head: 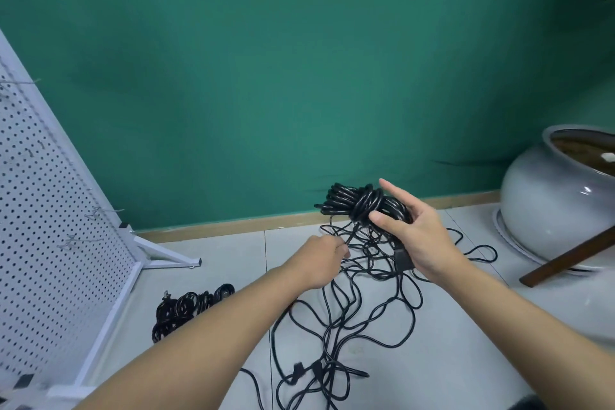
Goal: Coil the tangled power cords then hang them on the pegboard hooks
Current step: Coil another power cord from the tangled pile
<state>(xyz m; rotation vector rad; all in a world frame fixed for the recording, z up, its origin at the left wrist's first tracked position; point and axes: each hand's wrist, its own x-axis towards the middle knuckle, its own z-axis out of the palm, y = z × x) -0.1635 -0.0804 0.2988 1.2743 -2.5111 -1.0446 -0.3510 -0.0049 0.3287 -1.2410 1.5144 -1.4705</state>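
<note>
Two bundles are looking wound so far, by my count. One coiled black power-cord bundle (191,308) is lying on the pale tiled floor (233,250) at lower left, just beside the foot of the white perforated metal pegboard (50,210). The second, a wound black cord bundle (362,205), is sitting up at middle right of the frame. I'm watching the right hand (422,236) gripping it: thumb clamped across the wraps, index finger pointing straight out, the other fingers hidden behind. The left hand (319,263) is pinching a loose black strand (352,236) running down from that bundle, fingers curled in tight. I'm judging this one as being finished off, its tail not yet wrapped in.

Below the hands, a big tangle of loose black cords (349,316) is sprawling across the floor from centre to the bottom edge, plugs and all, so plenty of coiling is waiting. The thin wire hooks (103,211) at the left are carrying nothing that I can see, so I'm reckoning no hanging is done.
</note>
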